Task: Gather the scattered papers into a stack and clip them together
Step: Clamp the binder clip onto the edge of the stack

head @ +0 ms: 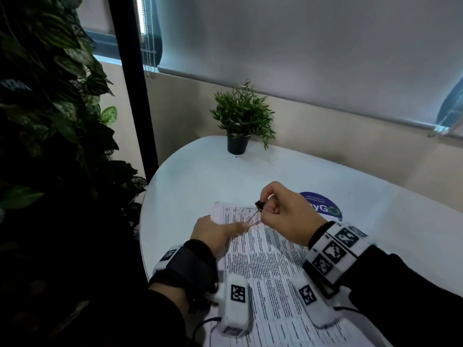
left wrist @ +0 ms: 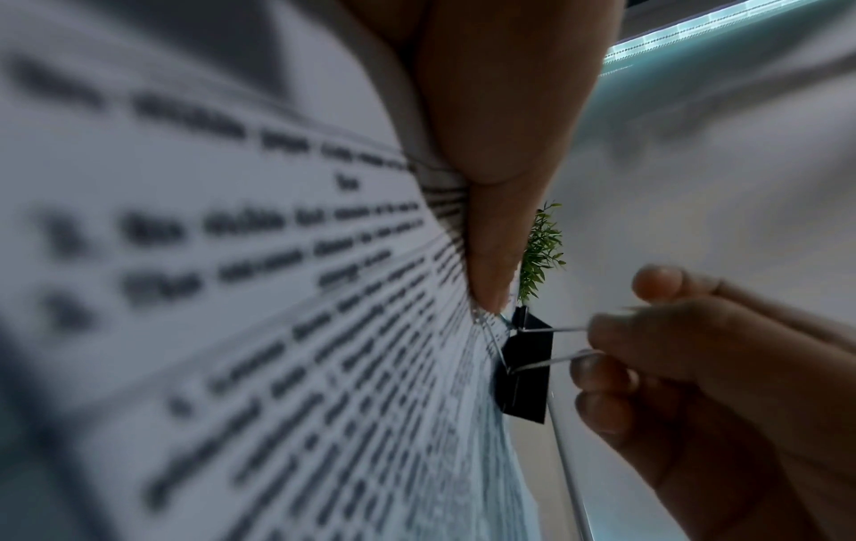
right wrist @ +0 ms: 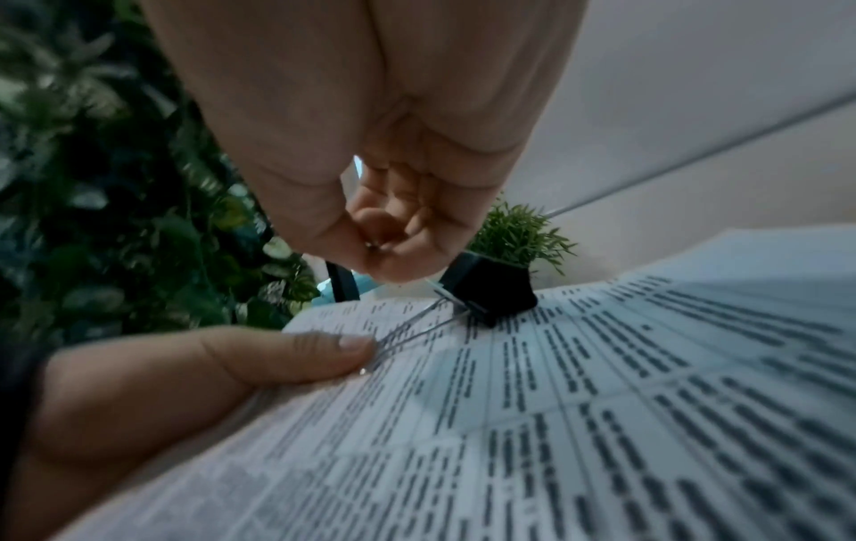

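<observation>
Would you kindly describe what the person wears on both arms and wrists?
Black long sleeves cover both arms. The right wrist carries a white band of black square-code markers; the left, a dark strap. White marker-tagged boxes trail thin black cables.

The papers [head: 265,261] form one stack of white sheets printed with tables of small black text. The stack lies lengthwise on a white table, running from the near edge toward the middle. The left hand [head: 213,231] holds it at its left side near the far end, thumb flat on the top sheet. A black clip [head: 258,204] with silver wire handles sits on the stack's far edge. One handle lies folded down across the top sheet, its tip touching the left thumb. The right hand [head: 288,216] pinches the other handle, which is raised off the page.
</observation>
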`<state>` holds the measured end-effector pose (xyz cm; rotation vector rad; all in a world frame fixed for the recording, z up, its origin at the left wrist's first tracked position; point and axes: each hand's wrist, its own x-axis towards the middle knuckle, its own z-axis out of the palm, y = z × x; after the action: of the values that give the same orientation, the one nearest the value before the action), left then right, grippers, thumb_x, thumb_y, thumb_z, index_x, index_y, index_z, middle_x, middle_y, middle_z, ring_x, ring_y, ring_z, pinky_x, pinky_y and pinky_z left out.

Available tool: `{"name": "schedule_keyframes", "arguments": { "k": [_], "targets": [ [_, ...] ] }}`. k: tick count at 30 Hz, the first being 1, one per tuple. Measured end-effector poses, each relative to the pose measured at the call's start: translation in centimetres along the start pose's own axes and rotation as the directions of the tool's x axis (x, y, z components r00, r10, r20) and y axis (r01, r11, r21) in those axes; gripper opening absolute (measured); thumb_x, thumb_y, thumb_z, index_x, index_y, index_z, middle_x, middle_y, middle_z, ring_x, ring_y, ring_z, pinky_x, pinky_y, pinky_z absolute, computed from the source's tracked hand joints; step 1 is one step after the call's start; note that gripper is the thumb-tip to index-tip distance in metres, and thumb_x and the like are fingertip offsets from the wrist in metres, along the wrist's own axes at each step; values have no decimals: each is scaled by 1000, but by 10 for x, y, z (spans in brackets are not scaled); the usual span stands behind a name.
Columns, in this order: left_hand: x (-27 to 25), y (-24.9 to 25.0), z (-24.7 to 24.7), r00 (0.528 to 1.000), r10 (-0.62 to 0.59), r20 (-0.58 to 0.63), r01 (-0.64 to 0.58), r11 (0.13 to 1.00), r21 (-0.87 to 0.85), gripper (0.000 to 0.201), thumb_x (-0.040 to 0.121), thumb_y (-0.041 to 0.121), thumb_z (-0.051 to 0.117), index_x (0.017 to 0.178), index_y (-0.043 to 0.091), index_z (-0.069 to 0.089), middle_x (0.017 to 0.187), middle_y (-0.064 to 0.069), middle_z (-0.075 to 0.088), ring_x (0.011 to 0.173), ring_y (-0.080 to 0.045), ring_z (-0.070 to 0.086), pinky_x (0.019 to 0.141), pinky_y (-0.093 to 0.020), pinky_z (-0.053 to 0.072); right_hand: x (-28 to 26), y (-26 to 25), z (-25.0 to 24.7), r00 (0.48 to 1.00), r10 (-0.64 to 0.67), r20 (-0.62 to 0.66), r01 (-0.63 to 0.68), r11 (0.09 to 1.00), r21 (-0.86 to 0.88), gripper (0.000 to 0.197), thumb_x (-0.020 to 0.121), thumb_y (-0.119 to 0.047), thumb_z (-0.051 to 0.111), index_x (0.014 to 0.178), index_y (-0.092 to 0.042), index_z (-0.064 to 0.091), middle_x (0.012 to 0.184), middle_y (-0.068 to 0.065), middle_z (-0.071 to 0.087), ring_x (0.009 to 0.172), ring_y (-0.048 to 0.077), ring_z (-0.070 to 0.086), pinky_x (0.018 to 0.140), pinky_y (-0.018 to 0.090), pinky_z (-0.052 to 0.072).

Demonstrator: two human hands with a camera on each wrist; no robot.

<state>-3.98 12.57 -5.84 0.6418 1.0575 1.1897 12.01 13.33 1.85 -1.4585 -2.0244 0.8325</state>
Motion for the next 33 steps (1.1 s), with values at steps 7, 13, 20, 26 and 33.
{"name": "schedule_keyframes", "arguments": {
  "k": [7,13,20,26,33],
  "targets": [
    [-3,5,-3,1000,2,-16,-1,997,81,20,72,-2,76,91,0,70,89,-15,74,76,-23,73,63,-27,59,-10,13,-24,983,150,109,-183,693,697,26,88,16,41,84,-9,48,55,4,50,49,14,50,47,22,47],
    [-4,5,1,998,21,-64,-12,990,138,23,66,2,80,87,-2,69,76,-11,74,70,-24,70,71,-33,57,-13,7,-5,972,59,227,-229,450,863,18,80,10,54,85,-7,53,59,4,54,52,15,56,51,23,51],
    [-2,3,-1,987,68,-145,-32,972,234,36,48,14,70,82,2,71,84,-18,72,76,-31,67,76,-48,56,-10,3,29,971,93,221,-190,863,469,21,92,-3,55,110,-12,55,75,8,59,60,14,61,64,23,56],
    [0,1,-1,985,86,-147,-43,961,272,34,47,17,69,78,4,72,82,-19,72,76,-32,67,80,-52,55,-11,3,38,995,91,37,-95,990,102,28,80,-24,72,107,-27,67,85,-4,63,73,15,62,77,32,53],
    [-4,0,1,982,105,-155,-70,974,215,18,68,1,75,83,-7,70,73,-13,66,63,-21,58,60,-30,47,-20,-5,34,999,46,-13,-45,997,66,13,74,-22,77,84,-27,71,87,-8,69,81,9,66,70,14,48]
  ]
}}
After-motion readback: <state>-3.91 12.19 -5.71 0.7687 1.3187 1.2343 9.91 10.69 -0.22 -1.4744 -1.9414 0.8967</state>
